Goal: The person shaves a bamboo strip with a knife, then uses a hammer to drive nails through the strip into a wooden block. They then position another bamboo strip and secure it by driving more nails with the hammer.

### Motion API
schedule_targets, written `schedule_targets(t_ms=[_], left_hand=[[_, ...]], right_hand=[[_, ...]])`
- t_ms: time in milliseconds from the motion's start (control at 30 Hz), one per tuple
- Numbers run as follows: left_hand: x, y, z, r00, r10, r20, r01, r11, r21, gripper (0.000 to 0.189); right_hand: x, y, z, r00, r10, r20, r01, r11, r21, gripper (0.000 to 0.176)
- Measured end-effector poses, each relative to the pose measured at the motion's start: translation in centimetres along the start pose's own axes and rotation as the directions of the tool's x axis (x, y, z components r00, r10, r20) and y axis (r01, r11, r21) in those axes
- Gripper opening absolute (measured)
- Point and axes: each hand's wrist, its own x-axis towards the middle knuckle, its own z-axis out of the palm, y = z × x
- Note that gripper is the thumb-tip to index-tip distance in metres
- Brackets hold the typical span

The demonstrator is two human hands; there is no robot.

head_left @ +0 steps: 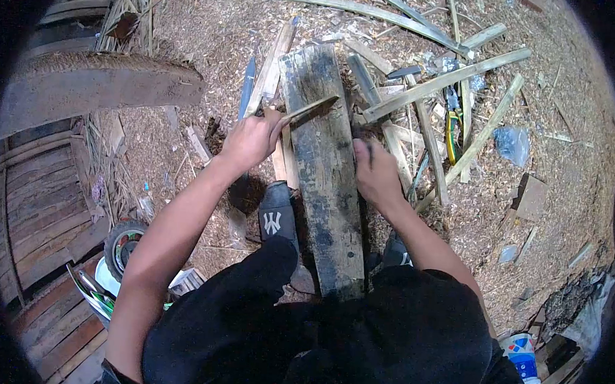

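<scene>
Outstretched, the left grip (249, 143) clasps a thin tan strip (315, 108); right of that grip lies a long grey wooden plank (328, 169), the right grip (376, 171) curled alongside, hold unclear

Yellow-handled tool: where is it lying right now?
In the head view, the yellow-handled tool lies on the littered ground, beyond and to the right of the right hand, among loose wooden strips.

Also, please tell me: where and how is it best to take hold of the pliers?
Probably by the yellow handles of the pliers, coming from above and the near side with the right hand: the handles point that way, and the head lies at the far end. A wood strip lies close on their right, so room looks tight.
</scene>
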Motion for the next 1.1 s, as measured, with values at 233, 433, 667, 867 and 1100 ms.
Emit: schedule_targets(t_ms=[233,433,667,867,1100], left_hand=[[-0.1,-0.5,0.5,1.0,0.011,-0.016,-0.011,1.0,0.029,0.02],[0.0,-0.1,0.2,0.999,0.001,0.034,-0.003,0.998,0.067,0.031],[0.2,-0.4,0.4,1.0,0.004,-0.003,-0.004,1.0,0.026,0.021],[-0.1,-0.3,0.4,1.0,-0.008,-0.001,0.008,1.0,-0.011,0.022],[-0.1,-0.2,0.2,1.0,0.011,-0.014,-0.011,1.0,-0.007,0.022]], right_hand=[[-0.2,-0.6,-0.7,0.998,-0.055,0.0,0.055,0.996,0.072,0.054],[0.2,-0.5,-1.0,0.999,0.022,0.032,-0.023,1.0,0.008,0.053],[0.8,1.2,-0.5,0.996,0.028,0.089,-0.024,0.999,-0.049,0.048],[0.1,2.1,0.6,0.997,-0.017,0.078,0.026,0.993,-0.117,0.047],[-0.6,1.5,0.3,0.996,-0.039,-0.077,0.047,0.993,0.106,0.051]])
